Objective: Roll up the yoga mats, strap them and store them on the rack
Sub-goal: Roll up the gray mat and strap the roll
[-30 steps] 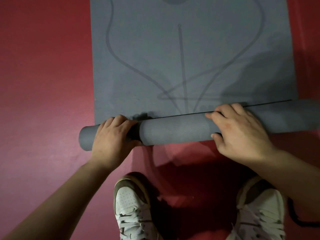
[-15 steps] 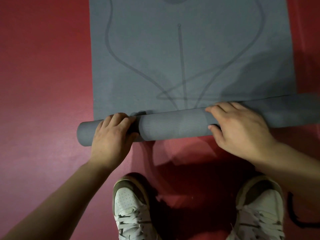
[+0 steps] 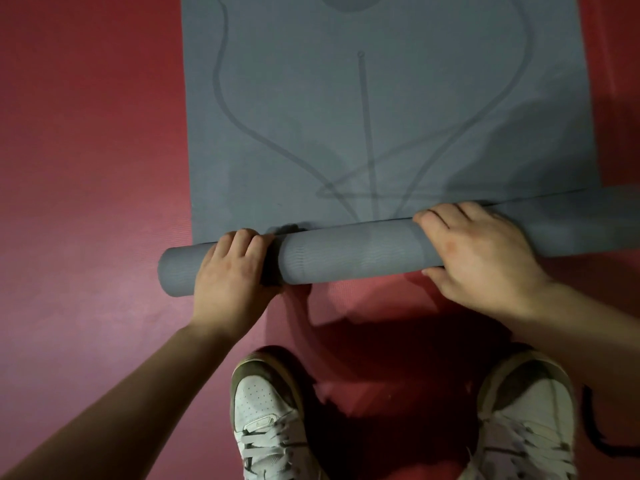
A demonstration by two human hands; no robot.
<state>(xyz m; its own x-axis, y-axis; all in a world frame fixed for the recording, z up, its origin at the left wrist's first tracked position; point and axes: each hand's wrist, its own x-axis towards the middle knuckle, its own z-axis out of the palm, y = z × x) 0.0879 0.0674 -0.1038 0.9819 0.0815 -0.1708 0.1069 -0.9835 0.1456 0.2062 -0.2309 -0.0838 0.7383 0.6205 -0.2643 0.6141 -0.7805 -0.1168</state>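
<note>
A person's left hand (image 3: 230, 275) and right hand (image 3: 481, 258) grip a half-rolled grey yoga mat (image 3: 353, 254) on red flooring (image 3: 86, 168), white sneakers (image 3: 266, 410) near.

I see a red, finely ribbed floor (image 3: 86, 168). On it lies 1 grey yoga mat (image 3: 381, 98), flat on its far side and wound into a roll along its near edge. Closer in, 2 white sneakers (image 3: 266, 410) stand on the red. A black cord (image 3: 592, 434) lies just beside the right one.
</note>
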